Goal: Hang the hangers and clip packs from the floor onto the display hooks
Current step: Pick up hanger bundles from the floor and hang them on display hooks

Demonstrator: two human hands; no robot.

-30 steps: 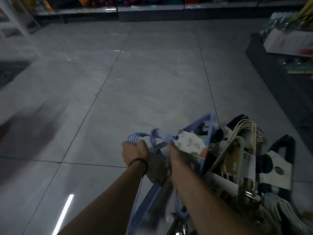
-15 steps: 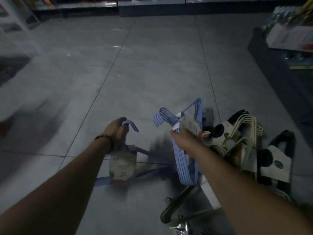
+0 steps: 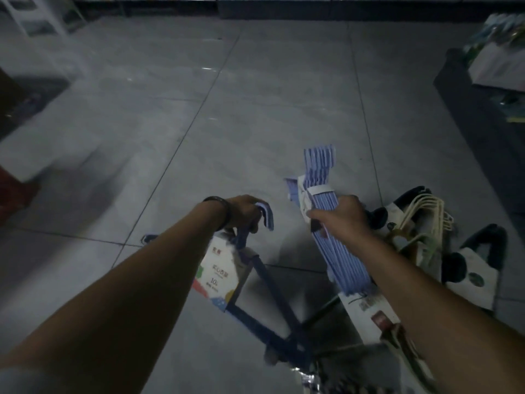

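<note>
- The left hand is gripping one blue hanger pack by its hooks — grip clamped, pack hanging above the floor.
- The right hand is clasping a second blue hanger bundle mid-length.
- Cream hangers are lying just beside it.

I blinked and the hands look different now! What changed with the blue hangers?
A second ago both hands clutched the blue hangers together in front. Since then they have pulled apart: the left hand drew one hanger pack left, and the right hand carried the other hanger pack right, turned edge-on. Both packs stay gripped. The pile of cream and black hangers on the floor lies as before.
</note>
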